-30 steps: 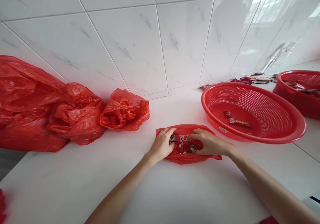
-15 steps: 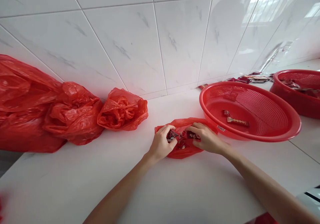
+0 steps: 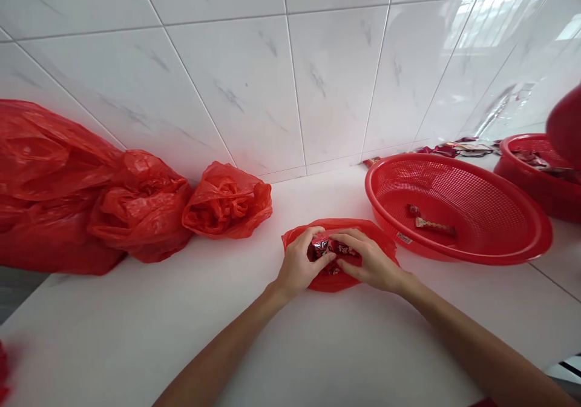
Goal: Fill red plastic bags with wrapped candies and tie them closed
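Observation:
A red plastic bag [image 3: 333, 283] lies open on the white counter, with both my hands inside its mouth. My left hand [image 3: 297, 264] has its thumb and fingers closed round a shiny dark-red snack packet [image 3: 320, 245]. Closed in the same way, my right hand [image 3: 370, 261] grips another dark-red packet [image 3: 345, 249] with white lettering. The two packets are close together, partly covered by fingers. More small wrapped pieces [image 3: 333, 270] show beneath them in the bag, too hidden to name.
Right of the bag stands a red mesh basket [image 3: 458, 252] holding a few small wrapped snacks [image 3: 433, 224]. A second red basket [image 3: 521, 183] with packets is farther right, partly behind a red round shape [image 3: 565, 125]. Crumpled red bags [image 3: 227, 204] line the tiled wall at left.
My hands have drawn closer together over the bag, bringing the two packets nearly side by side. A red round shape has come in at the right edge. The view has shifted slightly.

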A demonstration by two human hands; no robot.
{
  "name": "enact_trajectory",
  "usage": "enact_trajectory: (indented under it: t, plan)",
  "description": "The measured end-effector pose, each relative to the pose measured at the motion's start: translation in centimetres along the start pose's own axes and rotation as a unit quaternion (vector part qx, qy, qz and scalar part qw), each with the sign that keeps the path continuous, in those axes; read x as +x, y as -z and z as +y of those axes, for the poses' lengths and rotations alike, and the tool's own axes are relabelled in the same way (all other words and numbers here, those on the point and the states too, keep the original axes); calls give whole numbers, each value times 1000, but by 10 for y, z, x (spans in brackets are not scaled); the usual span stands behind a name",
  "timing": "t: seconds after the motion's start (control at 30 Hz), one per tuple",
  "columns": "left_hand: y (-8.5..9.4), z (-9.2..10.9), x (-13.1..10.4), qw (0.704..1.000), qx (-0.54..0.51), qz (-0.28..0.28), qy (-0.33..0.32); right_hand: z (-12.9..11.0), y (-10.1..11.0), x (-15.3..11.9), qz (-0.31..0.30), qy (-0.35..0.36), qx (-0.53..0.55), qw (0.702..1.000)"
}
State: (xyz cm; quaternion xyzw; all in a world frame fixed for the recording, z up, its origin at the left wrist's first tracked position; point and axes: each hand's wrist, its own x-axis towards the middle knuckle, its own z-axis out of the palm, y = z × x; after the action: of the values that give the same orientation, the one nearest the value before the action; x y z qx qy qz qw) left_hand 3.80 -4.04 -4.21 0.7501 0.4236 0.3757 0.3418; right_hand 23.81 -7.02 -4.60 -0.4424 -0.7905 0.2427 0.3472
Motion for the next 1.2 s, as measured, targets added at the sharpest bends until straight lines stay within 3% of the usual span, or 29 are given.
enact_trajectory:
  t: [0.17,0.4,0.77,1.07,1.2]
  plan:
    - [-2,10,-2,987,-144,-18,65,-13,-9,0,-17,-55,122,991]
    - [-1,19,-1,949,-292,-37,112,-18,-12,2,44,-101,289,951]
    - [2,21,-2,922,-353,-48,150,-20,-7,3,40,-101,334,936]
    - [-10,27,-7,850,-485,-22,204,-21,-6,3,49,-87,389,916]
    - [-6,24,-7,867,-455,-31,203,-19,-5,2,39,-92,384,918]
